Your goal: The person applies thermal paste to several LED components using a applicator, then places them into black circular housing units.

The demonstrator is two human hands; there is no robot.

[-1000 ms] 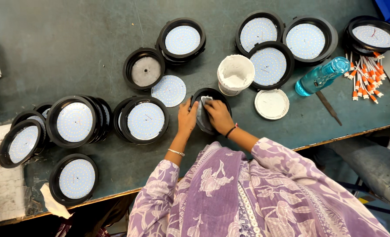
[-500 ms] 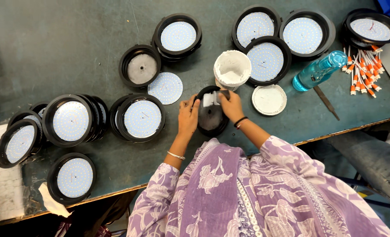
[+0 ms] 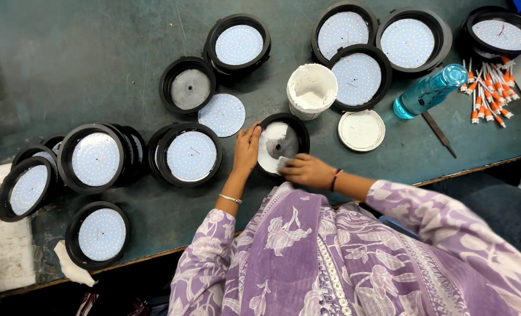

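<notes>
**Spreading white paste in a round lamp housing, view from above**

So the person's working on one black round lamp housing (image 3: 284,143) sitting flat on the dark green tabletop (image 3: 84,64), right at the near edge in front of them. It opens straight up at the camera, and being round it has no real long axis. Inside you can see a grey metal plate, with white paste smeared over its left side.

Left hand (image 3: 247,149) is curled on the housing's left rim, fingers gripping the edge to steady it. Right hand (image 3: 307,171) is pinched on a small pale pad (image 3: 283,163) pressed against the near inside of the housing. Can't tell what the pad is made of.

Containers around it:
- A white tub (image 3: 311,89) just behind the housing, with white paste inside. Its round white lid (image 3: 361,130) lies flat to the right.
- An empty housing (image 3: 188,88) to the back left, showing only a bare grey plate, with a loose round LED board (image 3: 221,114) lying just beside it.
- Lots of other housings already have a white dotted LED board in them, like the one just left of the left hand (image 3: 190,155) and the stacked ones on the far left (image 3: 93,158).

Over on the right there's a blue water bottle (image 3: 429,90) lying on its side, and a bunch of white wires with orange ends (image 3: 487,96).
</notes>
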